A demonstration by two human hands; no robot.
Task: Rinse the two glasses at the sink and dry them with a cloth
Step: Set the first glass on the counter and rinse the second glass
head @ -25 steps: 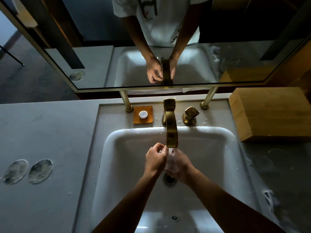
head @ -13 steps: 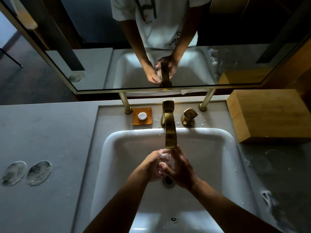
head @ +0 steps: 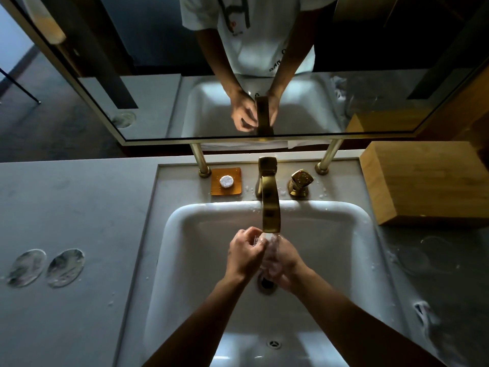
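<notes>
Both hands are together in the white sink (head: 185, 234), under water running from the brass faucet (head: 270, 205). A clear glass (head: 267, 247) shows only as a pale, wet shape between them. My right hand (head: 287, 263) cups it from below and the right. My left hand (head: 244, 254) curls its fingers over its upper left edge. A second clear glass (head: 418, 256) stands faintly visible on the dark counter to the right. A crumpled pale cloth (head: 426, 315) lies on the counter's front right.
A wooden box (head: 423, 181) fills the back right of the counter. A brass tap handle (head: 300, 182) and an orange soap dish (head: 226, 181) flank the faucet's base. Two oval coasters (head: 45, 267) lie far left. A mirror (head: 264, 75) hangs behind.
My hands have shifted around the glass under the stream: half a second ago they were clasped tight together, now the left hand sits higher on the left and the right cups lower.
</notes>
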